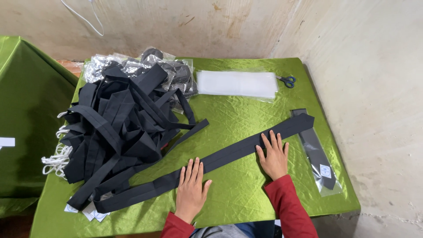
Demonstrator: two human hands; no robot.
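Two flat hands, left hand (191,187) and right hand (274,157), fingers spread atop black necktie (229,154).

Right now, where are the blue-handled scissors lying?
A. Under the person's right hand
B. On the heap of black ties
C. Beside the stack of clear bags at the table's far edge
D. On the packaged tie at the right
C: the scissors lie on the green cloth at the right end of the stack of clear bags, far from both hands.

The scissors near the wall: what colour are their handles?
Blue handles on the scissors, seen in the head view, the only one.
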